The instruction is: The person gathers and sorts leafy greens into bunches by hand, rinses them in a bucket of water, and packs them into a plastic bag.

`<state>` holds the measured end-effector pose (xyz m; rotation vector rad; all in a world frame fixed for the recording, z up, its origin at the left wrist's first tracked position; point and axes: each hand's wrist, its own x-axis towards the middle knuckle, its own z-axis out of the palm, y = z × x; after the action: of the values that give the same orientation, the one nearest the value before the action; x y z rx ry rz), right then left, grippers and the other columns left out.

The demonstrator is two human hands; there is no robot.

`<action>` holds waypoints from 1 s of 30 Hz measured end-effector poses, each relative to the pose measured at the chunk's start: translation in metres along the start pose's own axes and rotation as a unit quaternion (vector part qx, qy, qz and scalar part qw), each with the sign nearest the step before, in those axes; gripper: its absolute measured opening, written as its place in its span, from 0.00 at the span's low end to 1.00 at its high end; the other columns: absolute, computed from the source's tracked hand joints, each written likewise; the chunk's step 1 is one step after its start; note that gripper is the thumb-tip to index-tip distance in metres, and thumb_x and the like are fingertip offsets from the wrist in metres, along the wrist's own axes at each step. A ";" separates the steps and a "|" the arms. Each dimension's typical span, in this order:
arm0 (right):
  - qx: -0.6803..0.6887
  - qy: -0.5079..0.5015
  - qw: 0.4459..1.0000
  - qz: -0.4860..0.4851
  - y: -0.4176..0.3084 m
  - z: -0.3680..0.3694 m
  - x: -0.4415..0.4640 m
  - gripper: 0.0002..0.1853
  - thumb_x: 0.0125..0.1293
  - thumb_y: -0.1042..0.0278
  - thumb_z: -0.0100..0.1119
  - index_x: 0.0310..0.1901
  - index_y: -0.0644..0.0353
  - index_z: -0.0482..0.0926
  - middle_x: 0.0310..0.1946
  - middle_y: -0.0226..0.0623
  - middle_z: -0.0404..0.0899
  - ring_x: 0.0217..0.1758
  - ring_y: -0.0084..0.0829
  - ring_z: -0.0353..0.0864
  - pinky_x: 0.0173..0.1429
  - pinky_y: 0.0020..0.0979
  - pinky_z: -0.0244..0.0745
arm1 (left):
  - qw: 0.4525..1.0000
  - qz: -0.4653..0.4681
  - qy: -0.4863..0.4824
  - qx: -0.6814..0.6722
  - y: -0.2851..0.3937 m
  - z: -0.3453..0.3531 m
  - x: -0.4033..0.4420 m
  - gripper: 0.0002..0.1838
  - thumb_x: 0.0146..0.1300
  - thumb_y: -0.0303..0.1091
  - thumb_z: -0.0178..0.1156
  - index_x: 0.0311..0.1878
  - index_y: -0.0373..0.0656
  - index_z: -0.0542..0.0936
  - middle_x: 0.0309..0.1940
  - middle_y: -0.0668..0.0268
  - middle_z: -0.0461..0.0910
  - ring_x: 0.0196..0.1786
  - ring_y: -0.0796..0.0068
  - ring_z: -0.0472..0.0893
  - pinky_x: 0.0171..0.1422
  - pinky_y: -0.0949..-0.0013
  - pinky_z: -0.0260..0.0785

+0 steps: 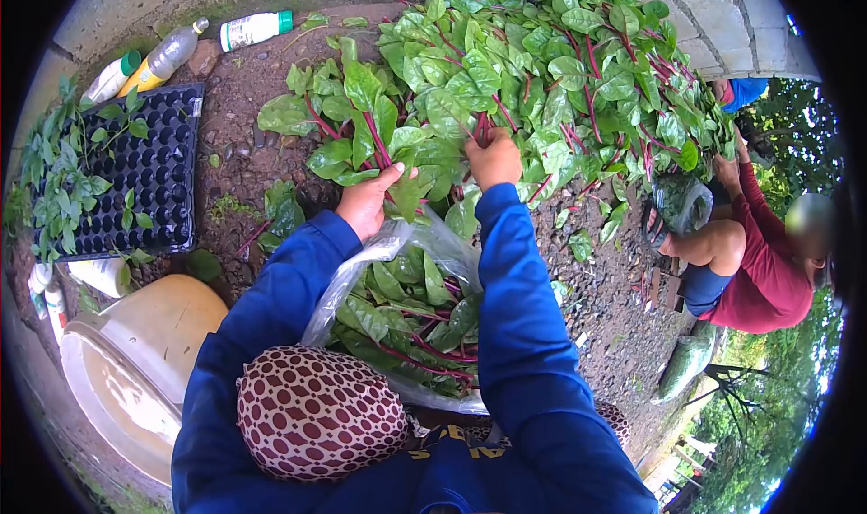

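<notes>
A large heap of leafy greens (560,71) with red-purple stems lies on the ground in front of me. My left hand (368,202) is closed round several red stems at the heap's near left side. To its right, my right hand (495,159) is closed on stems in the heap; its fingertips are partly hidden by leaves. Below both hands, a clear plastic bag (348,284) stands open between my forearms, with cut leafy stems (411,320) inside it.
A black seedling tray (149,171) and bottles (170,55) lie at the left, above a cream plastic container (163,333). At the right, a person in a red top (763,279) crouches, reaching to the heap beside another plastic bag (682,204). A filled bag (685,368) lies lower right.
</notes>
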<state>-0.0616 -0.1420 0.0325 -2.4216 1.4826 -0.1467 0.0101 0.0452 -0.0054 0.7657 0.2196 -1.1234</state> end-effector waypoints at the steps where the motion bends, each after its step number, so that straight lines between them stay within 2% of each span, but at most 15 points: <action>1: 0.027 0.029 0.999 -0.029 -0.004 -0.007 -0.012 0.16 0.46 0.61 0.66 0.36 0.58 0.75 0.32 0.43 0.81 0.35 0.43 0.80 0.41 0.41 0.73 | 1.000 -0.004 -0.005 -0.005 0.001 0.002 -0.002 0.12 0.61 0.29 0.58 0.48 0.40 0.74 0.42 0.61 0.79 0.45 0.70 0.79 0.48 0.64 0.74; 4: 0.051 0.040 0.993 -0.096 -0.018 -0.018 -0.047 0.15 0.47 0.64 0.66 0.35 0.58 0.74 0.30 0.42 0.79 0.34 0.45 0.79 0.39 0.42 0.73 | 0.999 -0.018 -0.036 0.010 0.006 0.005 -0.004 0.12 0.62 0.29 0.57 0.48 0.41 0.74 0.43 0.63 0.78 0.45 0.70 0.78 0.47 0.65 0.73; 7: 0.095 0.047 0.967 -0.230 -0.037 -0.020 -0.080 0.15 0.47 0.71 0.65 0.36 0.59 0.71 0.31 0.43 0.75 0.33 0.44 0.77 0.36 0.42 0.72 | 1.000 -0.008 -0.011 0.024 0.000 0.004 0.000 0.12 0.63 0.33 0.57 0.48 0.43 0.75 0.42 0.65 0.78 0.43 0.71 0.78 0.47 0.66 0.72; 8: 0.081 0.052 0.956 -0.277 -0.041 -0.016 -0.088 0.15 0.47 0.71 0.64 0.36 0.59 0.71 0.32 0.43 0.74 0.34 0.44 0.76 0.37 0.42 0.72 | 1.000 -0.012 -0.021 -0.007 0.000 0.004 -0.001 0.12 0.63 0.35 0.57 0.48 0.44 0.75 0.41 0.66 0.78 0.43 0.71 0.78 0.47 0.66 0.72; 10: 0.038 0.033 0.951 -0.304 -0.048 -0.006 -0.100 0.14 0.47 0.71 0.64 0.35 0.60 0.71 0.31 0.43 0.73 0.34 0.45 0.76 0.37 0.41 0.72 | 0.997 -0.020 -0.038 -0.068 0.005 0.010 -0.006 0.13 0.63 0.38 0.57 0.48 0.45 0.75 0.41 0.67 0.78 0.42 0.72 0.78 0.47 0.67 0.71; 11: 0.032 0.018 0.951 -0.306 -0.049 0.001 -0.101 0.15 0.48 0.69 0.63 0.37 0.60 0.72 0.32 0.44 0.73 0.35 0.45 0.76 0.38 0.41 0.73 | 0.985 -0.092 -0.090 -0.112 0.003 0.002 -0.002 0.14 0.62 0.41 0.57 0.48 0.46 0.75 0.42 0.66 0.78 0.43 0.72 0.77 0.49 0.68 0.71; 14: 0.076 -0.129 0.923 -0.355 -0.043 -0.017 -0.090 0.16 0.49 0.66 0.62 0.40 0.60 0.74 0.34 0.44 0.75 0.38 0.45 0.77 0.40 0.39 0.74 | 0.982 -0.136 -0.069 -0.112 0.001 -0.017 0.010 0.10 0.60 0.36 0.61 0.42 0.45 0.76 0.37 0.69 0.78 0.40 0.75 0.77 0.48 0.71 0.70; 15: 0.164 -0.200 0.901 -0.349 -0.036 -0.026 -0.074 0.16 0.50 0.64 0.63 0.41 0.58 0.78 0.36 0.44 0.78 0.39 0.43 0.79 0.42 0.36 0.75 | 0.978 -0.155 -0.088 -0.111 0.002 -0.017 0.009 0.09 0.59 0.35 0.61 0.41 0.44 0.76 0.36 0.69 0.78 0.39 0.76 0.77 0.46 0.71 0.70; 19: 0.167 0.028 0.970 -0.174 0.015 -0.031 0.018 0.09 0.55 0.63 0.60 0.36 0.55 0.82 0.35 0.42 0.81 0.36 0.40 0.81 0.43 0.37 0.76 | 0.990 -0.105 -0.026 -0.089 0.000 -0.010 0.006 0.09 0.59 0.32 0.60 0.43 0.44 0.76 0.37 0.69 0.78 0.39 0.75 0.78 0.46 0.70 0.71; 21: -0.069 0.077 0.983 -0.153 0.039 -0.028 0.057 0.09 0.55 0.64 0.60 0.38 0.53 0.81 0.39 0.41 0.80 0.46 0.42 0.78 0.51 0.39 0.72 | 0.990 -0.084 -0.033 -0.107 -0.002 -0.010 0.006 0.10 0.59 0.32 0.60 0.43 0.44 0.76 0.37 0.69 0.78 0.39 0.75 0.78 0.46 0.70 0.71; 22: -0.135 0.053 0.975 -0.166 0.045 -0.025 0.067 0.11 0.54 0.62 0.60 0.40 0.51 0.81 0.41 0.41 0.80 0.49 0.42 0.76 0.54 0.39 0.71 | 0.990 -0.074 -0.036 -0.115 -0.003 -0.012 0.007 0.10 0.59 0.32 0.61 0.44 0.43 0.76 0.37 0.69 0.78 0.39 0.75 0.78 0.46 0.70 0.71; 24: -0.192 -0.015 0.969 -0.153 0.047 -0.022 0.076 0.11 0.55 0.61 0.60 0.40 0.49 0.80 0.40 0.43 0.79 0.47 0.42 0.77 0.53 0.40 0.72 | 0.993 -0.054 -0.042 -0.092 -0.007 -0.017 0.008 0.13 0.62 0.36 0.58 0.48 0.42 0.74 0.42 0.65 0.77 0.42 0.71 0.77 0.50 0.64 0.71; 27: -0.174 -0.009 0.971 -0.163 0.039 -0.035 0.074 0.09 0.56 0.61 0.58 0.37 0.50 0.80 0.34 0.41 0.81 0.40 0.40 0.80 0.47 0.41 0.74 | 0.996 -0.039 -0.031 -0.074 -0.013 -0.027 0.010 0.15 0.63 0.38 0.57 0.49 0.42 0.73 0.43 0.63 0.77 0.44 0.70 0.77 0.53 0.61 0.71; 30: -0.008 0.093 0.981 -0.173 0.018 -0.066 0.057 0.07 0.57 0.62 0.58 0.34 0.53 0.79 0.27 0.38 0.81 0.30 0.40 0.81 0.39 0.39 0.75 | 0.995 -0.040 -0.002 -0.087 -0.011 -0.024 0.010 0.13 0.59 0.35 0.61 0.46 0.43 0.75 0.39 0.67 0.78 0.40 0.73 0.78 0.48 0.67 0.71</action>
<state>-0.0663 -0.2125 0.0857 -2.7218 1.1184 -0.4467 0.0104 0.0513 -0.0333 0.6043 0.3424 -1.1641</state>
